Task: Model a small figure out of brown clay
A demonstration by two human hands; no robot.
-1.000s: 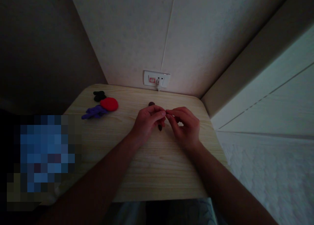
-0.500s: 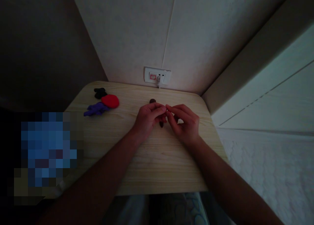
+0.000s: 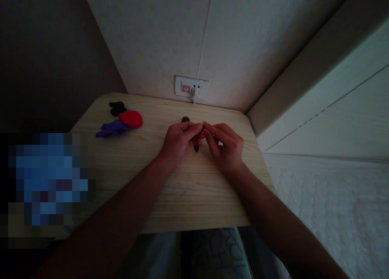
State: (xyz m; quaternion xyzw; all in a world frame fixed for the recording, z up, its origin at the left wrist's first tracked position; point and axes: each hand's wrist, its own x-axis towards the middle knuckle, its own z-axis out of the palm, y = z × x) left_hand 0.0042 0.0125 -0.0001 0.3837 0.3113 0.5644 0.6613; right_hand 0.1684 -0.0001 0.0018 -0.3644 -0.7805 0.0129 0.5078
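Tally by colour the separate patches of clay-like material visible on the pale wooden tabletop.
Black lumpy clay-like patch: 1
Smooth red clay-like oval: 1
Ragged purple clay-like patch: 1
Dark brown rounded patch and dark brown narrow patch, possibly joined behind the left hand: 2
Total: 5

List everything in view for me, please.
table: 1, pale wood, centre
red disc: 1, red, table's far left
purple clump: 1, purple, near red disc
black clump: 1, black, beyond red disc
brown clump: 2 visible parts, dark brown, by left hand
wall socket: 1, white, above table
plug: 1, white, in wall socket
wall: 1, greyish, behind table
panel: 1, pale, right
quilted cover: 1, whitish, lower right
lettered cloth: 1, dark, below table
pixelated patch: 1, mostly blue, left
forearms: 2, bare, over table
left hand: 1, bare, centre
right hand: 1, bare, close by left hand
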